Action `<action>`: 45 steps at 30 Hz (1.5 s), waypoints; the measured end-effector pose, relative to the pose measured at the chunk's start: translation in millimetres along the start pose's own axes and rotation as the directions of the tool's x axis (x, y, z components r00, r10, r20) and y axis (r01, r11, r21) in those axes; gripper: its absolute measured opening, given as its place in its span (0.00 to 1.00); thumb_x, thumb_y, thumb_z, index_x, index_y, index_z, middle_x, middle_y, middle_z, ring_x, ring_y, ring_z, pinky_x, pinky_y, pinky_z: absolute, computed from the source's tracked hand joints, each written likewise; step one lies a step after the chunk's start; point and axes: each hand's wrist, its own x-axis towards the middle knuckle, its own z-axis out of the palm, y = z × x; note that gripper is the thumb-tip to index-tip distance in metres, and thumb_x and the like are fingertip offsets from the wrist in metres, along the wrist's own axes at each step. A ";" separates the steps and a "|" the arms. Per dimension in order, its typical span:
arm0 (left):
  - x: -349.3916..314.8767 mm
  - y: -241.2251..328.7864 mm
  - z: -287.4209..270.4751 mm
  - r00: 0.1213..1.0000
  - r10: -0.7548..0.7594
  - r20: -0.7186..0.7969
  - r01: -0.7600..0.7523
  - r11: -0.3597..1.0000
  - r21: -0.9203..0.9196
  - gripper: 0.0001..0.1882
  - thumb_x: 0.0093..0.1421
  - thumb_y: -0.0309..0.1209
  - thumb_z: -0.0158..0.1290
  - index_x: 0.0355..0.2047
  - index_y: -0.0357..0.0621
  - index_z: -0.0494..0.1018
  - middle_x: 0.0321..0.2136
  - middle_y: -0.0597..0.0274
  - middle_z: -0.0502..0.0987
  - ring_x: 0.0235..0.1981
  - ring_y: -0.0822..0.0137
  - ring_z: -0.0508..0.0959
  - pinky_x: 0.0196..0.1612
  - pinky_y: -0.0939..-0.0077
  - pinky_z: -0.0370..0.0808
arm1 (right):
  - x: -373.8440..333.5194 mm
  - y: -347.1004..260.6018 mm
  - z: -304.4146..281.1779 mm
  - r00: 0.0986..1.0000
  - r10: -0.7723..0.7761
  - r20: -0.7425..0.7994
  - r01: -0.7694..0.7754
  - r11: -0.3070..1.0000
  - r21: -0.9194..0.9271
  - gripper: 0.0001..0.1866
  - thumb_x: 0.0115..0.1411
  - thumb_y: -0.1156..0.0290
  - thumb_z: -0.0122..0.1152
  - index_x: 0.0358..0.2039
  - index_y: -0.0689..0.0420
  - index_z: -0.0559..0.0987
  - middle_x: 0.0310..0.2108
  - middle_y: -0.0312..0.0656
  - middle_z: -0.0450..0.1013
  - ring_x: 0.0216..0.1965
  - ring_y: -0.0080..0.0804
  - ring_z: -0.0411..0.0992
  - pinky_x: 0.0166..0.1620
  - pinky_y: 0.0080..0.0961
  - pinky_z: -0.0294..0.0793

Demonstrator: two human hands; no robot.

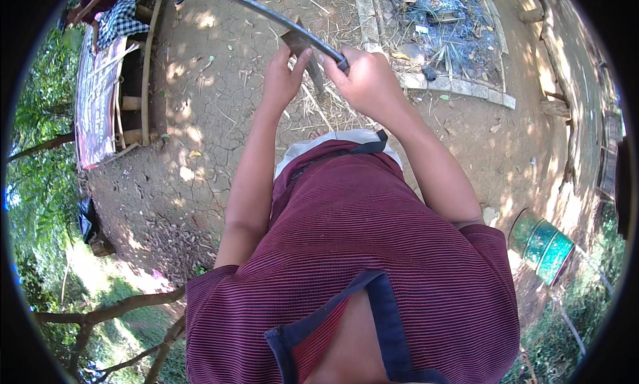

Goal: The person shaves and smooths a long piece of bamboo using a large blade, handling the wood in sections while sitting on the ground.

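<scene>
My right hand (370,81) is closed around the near end of a long, dark, slightly curved rod (266,11), which slants away up to the left past the top edge. Beneath it, my left hand (283,78) pinches a flat brown-grey piece (313,72) with its thumb and fingers. That piece looks like a blade or a strip of wood; I cannot tell which. It crosses under the rod and its tip points down toward me. Whether the two are joined is hidden where they cross.
A brick-edged bed of ash and litter (459,34) lies ahead right on cracked earth. At left, a person in a checked cloth (120,24) is by a bamboo bench covered with a printed sheet (96,111). A green drum (542,246) lies at right; branches (126,307) reach in lower left.
</scene>
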 end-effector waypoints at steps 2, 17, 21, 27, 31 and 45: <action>1.9 1.9 -4.0 0.996 -0.071 0.049 0.069 0.997 0.038 0.15 0.69 0.33 0.52 0.54 0.48 0.78 0.43 0.55 0.84 0.43 0.65 0.84 0.46 0.70 0.78 | -0.6 2.6 9.9 0.996 -0.072 -0.059 0.073 0.997 0.021 0.21 0.65 0.56 0.59 0.26 0.62 0.77 0.15 0.49 0.69 0.16 0.43 0.67 0.25 0.37 0.67; -0.7 -13.6 -5.3 0.992 0.101 -0.076 -0.106 0.993 -0.058 0.04 0.59 0.24 0.59 0.34 0.38 0.82 0.18 0.42 0.74 0.17 0.52 0.74 0.24 0.62 0.70 | -6.6 -17.3 8.3 0.980 0.162 0.113 -0.180 0.968 0.175 0.23 0.65 0.55 0.57 0.24 0.64 0.77 0.12 0.48 0.68 0.15 0.43 0.69 0.25 0.38 0.69; -3.2 11.3 -21.1 0.998 0.060 -0.037 -0.060 0.998 0.004 0.05 0.61 0.24 0.57 0.35 0.39 0.82 0.18 0.43 0.74 0.17 0.52 0.74 0.25 0.63 0.70 | -2.1 -25.0 6.4 0.924 0.303 0.235 -0.353 0.910 0.218 0.21 0.65 0.57 0.58 0.24 0.63 0.76 0.12 0.47 0.69 0.14 0.42 0.68 0.25 0.38 0.69; -2.3 27.6 -22.9 0.998 -0.056 -0.027 0.056 0.998 -0.003 0.09 0.62 0.29 0.58 0.28 0.35 0.78 0.16 0.42 0.73 0.16 0.49 0.74 0.23 0.60 0.68 | -7.0 -11.8 27.4 0.980 -0.105 -0.169 0.064 0.971 -0.232 0.19 0.66 0.57 0.57 0.29 0.62 0.77 0.15 0.51 0.73 0.19 0.50 0.76 0.24 0.44 0.74; -5.3 19.4 -18.2 0.997 -0.015 -0.075 0.023 0.994 0.105 0.08 0.62 0.26 0.58 0.28 0.34 0.78 0.17 0.39 0.73 0.19 0.44 0.77 0.23 0.59 0.71 | -8.0 -17.5 29.3 0.984 -0.082 -0.160 0.038 0.965 -0.260 0.19 0.66 0.57 0.57 0.31 0.63 0.76 0.15 0.53 0.74 0.20 0.54 0.77 0.24 0.47 0.75; 15.6 106.9 -115.1 0.693 0.610 -0.384 -0.531 0.792 0.300 0.10 0.61 0.29 0.53 0.36 0.36 0.81 0.26 0.56 0.83 0.24 0.60 0.82 0.29 0.68 0.78 | -13.2 -8.1 -10.9 0.992 0.126 -0.028 -0.129 0.942 -0.309 0.21 0.66 0.55 0.56 0.33 0.64 0.79 0.16 0.55 0.74 0.21 0.54 0.77 0.27 0.47 0.76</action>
